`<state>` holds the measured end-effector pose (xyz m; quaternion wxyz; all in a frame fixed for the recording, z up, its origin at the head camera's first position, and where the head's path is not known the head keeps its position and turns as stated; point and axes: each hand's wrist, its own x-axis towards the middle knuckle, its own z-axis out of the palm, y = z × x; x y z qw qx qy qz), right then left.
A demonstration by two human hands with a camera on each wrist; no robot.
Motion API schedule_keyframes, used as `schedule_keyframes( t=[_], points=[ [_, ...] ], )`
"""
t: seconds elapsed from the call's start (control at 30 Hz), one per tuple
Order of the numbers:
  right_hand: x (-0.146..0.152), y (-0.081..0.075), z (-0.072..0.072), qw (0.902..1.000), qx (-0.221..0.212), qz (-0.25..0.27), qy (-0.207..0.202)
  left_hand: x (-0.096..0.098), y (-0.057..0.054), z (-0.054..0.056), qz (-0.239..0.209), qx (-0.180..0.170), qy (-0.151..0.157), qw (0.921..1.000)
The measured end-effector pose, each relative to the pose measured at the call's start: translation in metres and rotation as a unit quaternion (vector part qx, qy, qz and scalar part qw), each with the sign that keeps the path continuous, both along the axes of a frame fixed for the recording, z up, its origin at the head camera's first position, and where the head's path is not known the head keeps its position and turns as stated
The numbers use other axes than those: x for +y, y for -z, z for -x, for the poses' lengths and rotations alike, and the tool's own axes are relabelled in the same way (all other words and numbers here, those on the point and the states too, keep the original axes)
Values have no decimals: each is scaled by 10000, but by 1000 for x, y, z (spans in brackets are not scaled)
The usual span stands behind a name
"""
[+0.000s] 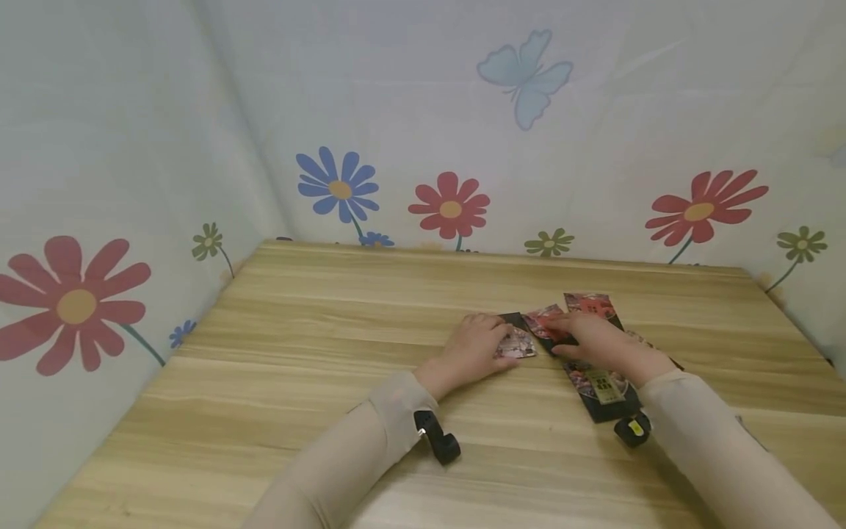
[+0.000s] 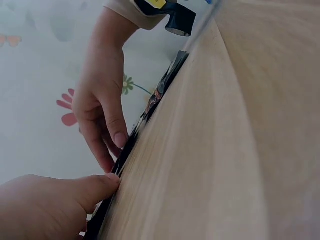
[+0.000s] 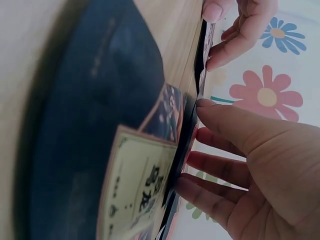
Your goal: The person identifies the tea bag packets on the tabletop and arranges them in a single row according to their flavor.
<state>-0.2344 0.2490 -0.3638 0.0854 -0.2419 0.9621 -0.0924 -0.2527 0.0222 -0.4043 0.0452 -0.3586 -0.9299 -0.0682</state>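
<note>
Several flat, dark printed packets lie on the wooden table. My left hand (image 1: pixel 472 349) rests over a packet with a pale floral print (image 1: pixel 521 345), its thumb at the near side and its fingers across the far side. Close by on the right, my right hand (image 1: pixel 595 342) touches a red-labelled packet (image 1: pixel 540 316) with spread fingertips. In the right wrist view the right hand's thumb and fingertips (image 3: pixel 210 112) lie against the packet's upper surface. Under the right wrist is a packet with a cream label (image 1: pixel 604 389), seen large in the right wrist view (image 3: pixel 135 175).
Another red-labelled packet (image 1: pixel 588 303) lies just beyond the right hand, and part of one more (image 1: pixel 641 339) shows beside the right wrist. The wooden table (image 1: pixel 297 323) meets a flower-printed cloth (image 1: pixel 396 95) at its back and left. Black cameras (image 1: pixel 436 438) sit on the wrists.
</note>
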Motion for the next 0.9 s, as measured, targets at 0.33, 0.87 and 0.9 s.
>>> schedule_keyframes(
  t=[0.33, 0.87, 0.9],
  points=[
    [-5, 1, -3, 9997, 163, -172, 97, -7, -4, -5, 173, 87, 109, 9998],
    [-7, 4, -6, 9994, 213, -202, 187, -36, -7, -19, 576, -122, 356, 9976],
    [-7, 5, -6, 9994, 216, -180, 202, -38, -8, -21, 579, -150, 382, 9975]
  ],
)
